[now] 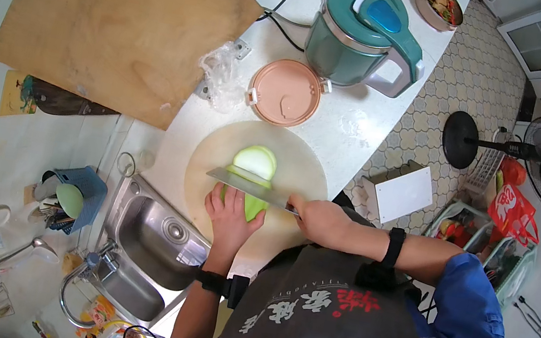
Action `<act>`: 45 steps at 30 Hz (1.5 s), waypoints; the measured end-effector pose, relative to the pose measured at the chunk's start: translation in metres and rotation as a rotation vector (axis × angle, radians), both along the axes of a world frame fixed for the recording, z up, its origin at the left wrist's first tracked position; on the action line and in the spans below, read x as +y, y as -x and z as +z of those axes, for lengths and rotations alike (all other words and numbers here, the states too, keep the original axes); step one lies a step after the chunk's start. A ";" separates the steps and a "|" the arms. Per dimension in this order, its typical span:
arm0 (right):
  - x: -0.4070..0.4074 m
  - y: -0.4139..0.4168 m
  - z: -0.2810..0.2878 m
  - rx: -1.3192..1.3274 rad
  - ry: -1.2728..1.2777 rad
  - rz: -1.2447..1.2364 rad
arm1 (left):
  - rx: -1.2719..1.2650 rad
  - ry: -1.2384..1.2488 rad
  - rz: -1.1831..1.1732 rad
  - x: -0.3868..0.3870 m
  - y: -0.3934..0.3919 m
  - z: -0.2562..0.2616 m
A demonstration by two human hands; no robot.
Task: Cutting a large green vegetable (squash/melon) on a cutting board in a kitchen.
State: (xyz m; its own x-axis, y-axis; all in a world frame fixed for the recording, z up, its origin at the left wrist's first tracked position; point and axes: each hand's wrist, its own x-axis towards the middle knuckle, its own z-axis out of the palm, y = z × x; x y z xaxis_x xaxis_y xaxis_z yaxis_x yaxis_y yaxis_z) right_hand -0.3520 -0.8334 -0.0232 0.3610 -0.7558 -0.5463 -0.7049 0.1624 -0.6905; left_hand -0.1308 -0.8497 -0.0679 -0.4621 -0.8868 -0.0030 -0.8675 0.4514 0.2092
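Observation:
A light green gourd or squash (255, 206) lies on a round, pale cutting board (209, 147), with pale cut slices (254, 162) at its far end. My right hand (322, 222) grips the handle of a metal cleaver (251, 187), whose blade stands across the squash. On the near side of the blade, my left hand (231, 216) presses on the squash with spread fingers. Its fingertips are close to the blade. The cleaver hides part of the squash, and how deep its edge sits cannot be told.
A pink round lid (286, 93) and a crumpled plastic bag (222, 76) lie beyond the board. Farther back stand a teal pitcher (351, 36) and a food container (439, 6). A steel sink (155, 235) is at the left, below a large wooden board (128, 19).

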 end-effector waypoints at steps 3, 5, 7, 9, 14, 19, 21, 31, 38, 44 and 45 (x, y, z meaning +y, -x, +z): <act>-0.004 -0.007 -0.007 0.027 0.025 0.007 | 0.006 0.018 0.001 -0.001 0.001 0.002; -0.009 -0.008 -0.004 0.032 0.000 0.030 | 0.007 0.026 0.007 -0.002 0.001 0.003; -0.011 -0.011 -0.006 0.035 -0.025 0.057 | 0.019 0.035 0.001 -0.002 0.001 0.004; -0.010 -0.011 -0.017 0.031 0.035 0.010 | 0.019 0.039 0.004 -0.002 0.002 0.003; -0.022 -0.022 -0.040 0.078 0.018 0.035 | 0.036 0.032 0.024 -0.001 0.001 0.003; -0.025 -0.023 -0.052 0.085 0.026 0.076 | 0.032 -0.018 0.041 -0.002 0.003 0.008; -0.025 -0.025 -0.056 0.056 -0.001 0.055 | 0.038 -0.007 0.043 -0.002 0.003 0.007; -0.020 -0.015 -0.031 -0.050 0.036 0.024 | 0.055 0.026 0.045 0.001 0.002 0.005; -0.002 0.002 0.005 -0.114 0.051 -0.027 | 0.073 0.044 0.024 0.002 0.001 0.000; 0.013 0.014 0.018 -0.087 0.034 -0.004 | 0.060 0.061 0.024 0.005 -0.002 -0.006; 0.014 0.015 0.018 -0.068 0.020 0.007 | 0.060 0.068 0.014 0.004 -0.002 -0.006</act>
